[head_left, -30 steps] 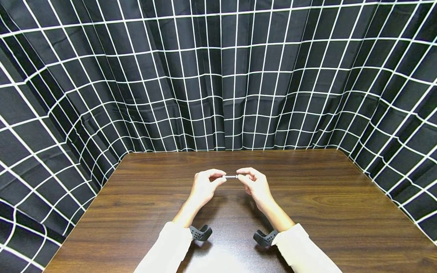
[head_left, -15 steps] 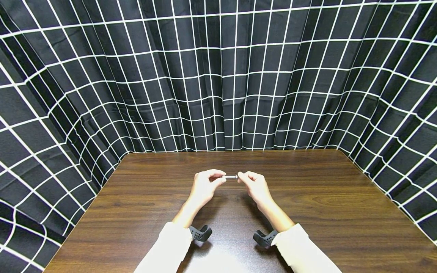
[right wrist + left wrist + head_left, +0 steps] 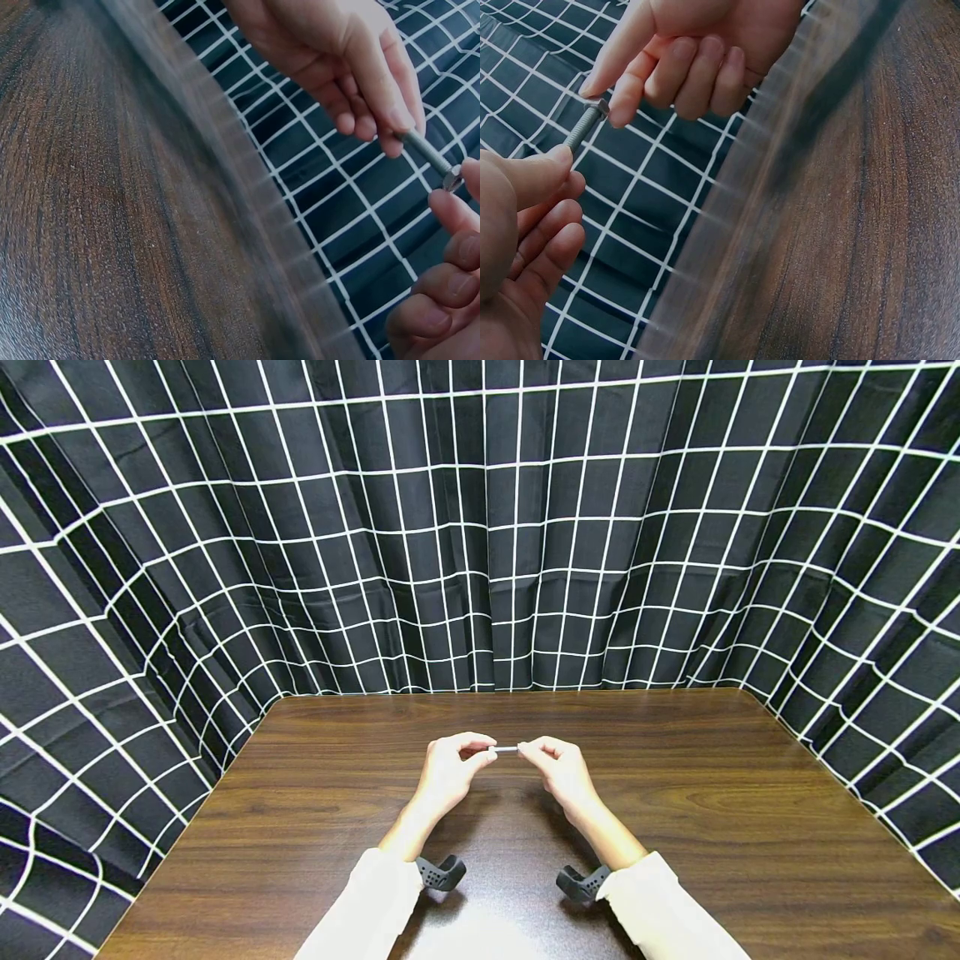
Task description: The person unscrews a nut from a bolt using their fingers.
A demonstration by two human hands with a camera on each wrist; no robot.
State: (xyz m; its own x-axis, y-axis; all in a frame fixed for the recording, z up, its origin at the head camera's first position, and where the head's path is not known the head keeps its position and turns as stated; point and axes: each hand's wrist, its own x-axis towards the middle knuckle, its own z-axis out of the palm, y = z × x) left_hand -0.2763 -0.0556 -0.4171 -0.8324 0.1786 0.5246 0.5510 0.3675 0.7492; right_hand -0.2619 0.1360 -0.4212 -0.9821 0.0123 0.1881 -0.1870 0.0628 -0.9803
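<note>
A metal bolt [image 3: 506, 748] is held level above the table between the two hands. My left hand [image 3: 448, 770] pinches one end of it between thumb and fingers, hiding that end. At the other end, over the threads, sits a hexagonal nut [image 3: 598, 106]. My right hand [image 3: 561, 768] has thumb and index fingertip on opposite sides of the nut, pinching it; its other fingers are curled in. In the right wrist view the grey bolt shank [image 3: 426, 151] shows between the left fingertips and the nut [image 3: 452, 178].
A brown wood-grain table [image 3: 675, 793] lies under both hands. Black curtains [image 3: 480, 527] with a white grid surround its back and sides. Dark wrist straps [image 3: 442, 872] sit on both wrists beside the pale sleeves.
The right thumb and fingers spread apart, came together off the bolt's end, and now grip the nut. The left hand and the bolt stay in place.
</note>
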